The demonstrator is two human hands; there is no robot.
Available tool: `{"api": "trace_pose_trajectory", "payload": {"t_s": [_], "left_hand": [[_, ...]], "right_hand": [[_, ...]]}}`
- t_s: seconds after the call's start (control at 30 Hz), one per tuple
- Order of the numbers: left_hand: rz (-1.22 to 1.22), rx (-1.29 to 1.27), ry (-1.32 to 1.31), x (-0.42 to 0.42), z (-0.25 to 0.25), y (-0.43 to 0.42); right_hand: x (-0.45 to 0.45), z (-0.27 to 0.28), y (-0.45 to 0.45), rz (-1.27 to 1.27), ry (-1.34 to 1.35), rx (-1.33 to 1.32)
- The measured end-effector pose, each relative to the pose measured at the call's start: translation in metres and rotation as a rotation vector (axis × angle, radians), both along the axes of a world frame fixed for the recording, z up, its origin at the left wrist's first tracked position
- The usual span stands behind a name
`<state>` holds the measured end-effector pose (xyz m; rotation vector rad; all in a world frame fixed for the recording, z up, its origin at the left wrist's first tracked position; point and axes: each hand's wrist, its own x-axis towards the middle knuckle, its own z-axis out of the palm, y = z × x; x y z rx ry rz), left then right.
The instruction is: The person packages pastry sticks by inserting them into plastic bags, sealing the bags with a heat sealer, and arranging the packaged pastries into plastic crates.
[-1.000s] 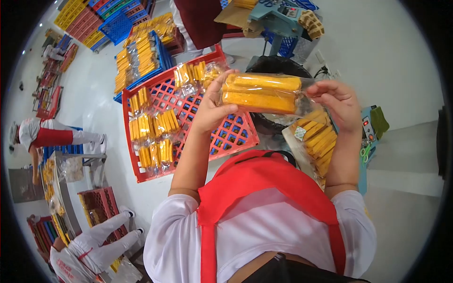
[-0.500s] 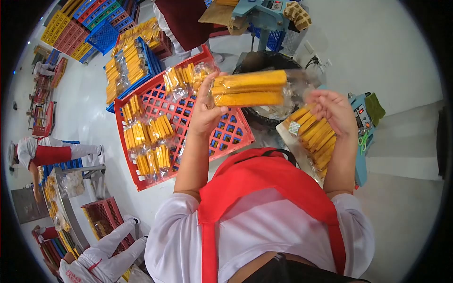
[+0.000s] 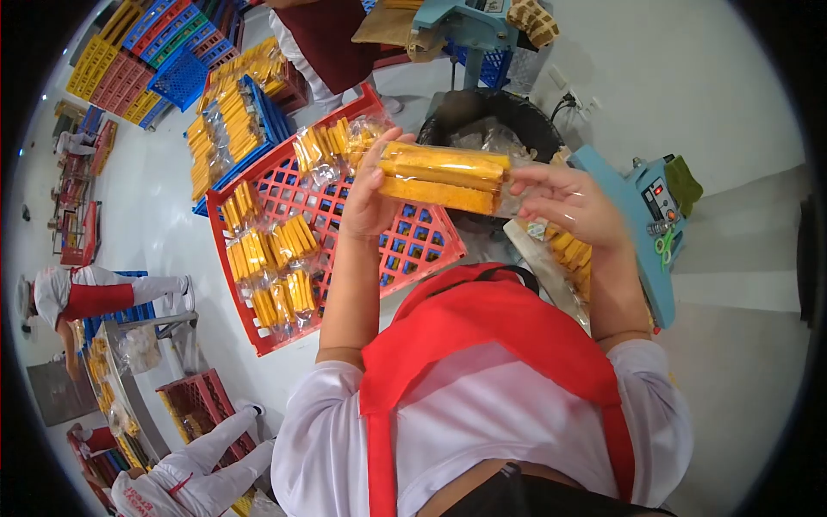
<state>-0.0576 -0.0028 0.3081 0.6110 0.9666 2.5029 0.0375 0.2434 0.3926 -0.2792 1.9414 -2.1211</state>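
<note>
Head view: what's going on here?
The person's left hand holds a clear pack of yellow sticks by one end, above the floor. The right hand has its fingers at the wrapper's loose end; whether they grip it is unclear. Similar packs lie in rows in a red crate, and a teal machine stands beyond the right forearm.

White short-sleeved shirt, smooth fabric, loose sleeves. Red apron over the chest, two red straps descending at either side. Black garment at the lower edge. Hands and forearms bare, no gloves.
</note>
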Motion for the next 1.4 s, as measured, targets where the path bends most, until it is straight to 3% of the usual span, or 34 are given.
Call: {"api": "trace_pose_trajectory", "payload": {"t_s": [0.13, 0.23, 0.43, 0.53, 0.7, 0.83, 0.9, 1.07, 1.23, 1.3, 1.33, 1.4], "left_hand": [[-0.159, -0.045, -0.032, -0.006, 0.004, 0.005], [-0.181, -0.092, 0.003, -0.006, 0.005, 0.01], [-0.201, -0.11, 0.094, -0.011, 0.0, 0.02], [-0.227, -0.129, 0.049, -0.011, -0.002, 0.029], [-0.295, 0.019, -0.202, -0.018, -0.018, 0.045], [-0.316, -0.005, -0.177, -0.013, -0.01, 0.05], [-0.364, -0.026, -0.021, -0.015, -0.009, 0.05], [-0.38, -0.022, 0.004, -0.012, -0.004, 0.057], [-0.407, 0.161, -0.311, -0.009, -0.034, 0.066], [-0.404, 0.224, -0.417, -0.006, -0.039, 0.066], [-0.41, 0.225, -0.423, -0.003, -0.04, 0.068], [-0.462, 0.273, -0.353, 0.002, -0.037, 0.075]], "right_hand": [[-0.006, -0.016, 0.002, -0.061, -0.023, -0.017], [-0.011, -0.024, 0.003, -0.188, 0.005, 0.144], [-0.011, -0.022, 0.006, -0.189, 0.243, 0.293], [-0.013, -0.018, 0.015, -0.227, 0.067, 0.361], [-0.022, -0.002, 0.03, -0.194, 0.371, 0.661], [-0.017, 0.001, 0.027, -0.217, 0.232, 0.675], [-0.013, 0.0, 0.028, -0.118, 0.062, 0.651], [-0.004, -0.002, 0.031, -0.209, 0.188, 0.724], [0.008, 0.032, 0.041, -0.169, 0.217, 0.832], [0.015, 0.041, 0.047, -0.231, -0.045, 0.582], [0.014, 0.037, 0.046, -0.236, -0.052, 0.584], [0.007, 0.028, 0.042, -0.097, 0.37, 0.803]]}}
